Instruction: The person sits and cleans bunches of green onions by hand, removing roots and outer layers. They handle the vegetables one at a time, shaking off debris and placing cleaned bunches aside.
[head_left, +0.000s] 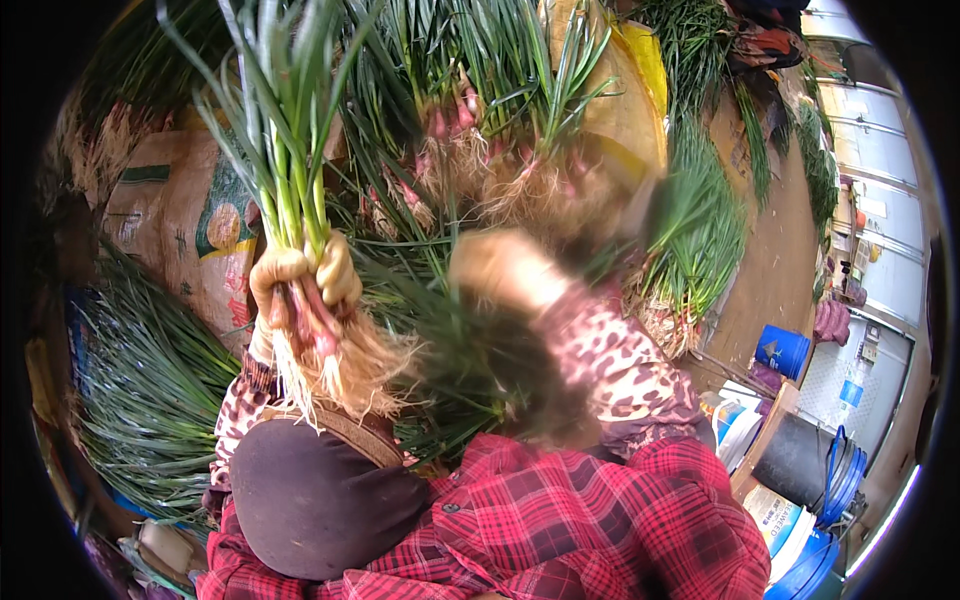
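Observation:
My left hand (276, 276) grips a bunch of spring onions (289, 180) upright, with its thumb and fingers wrapped around the lower stems. Reddish bulbs and long pale roots hang beneath the grip, while the green leaves rise past the top of the view. To the right, my right hand (502, 270) is smeared by motion, so its fingers and anything in them cannot be made out. Blurred green leaves (480, 345) lie just below it. Beyond both hands, more spring onions (457, 120) lie with red bulbs and tangled roots towards me.
A printed woven sack (180, 217) lies at left, above a heap of green leaves (150, 397). A yellow sack (622, 90) and another onion pile (690, 247) are at right. Farther right stand a blue bucket (782, 351), a dark barrel (795, 457) and a labelled white tub (780, 525).

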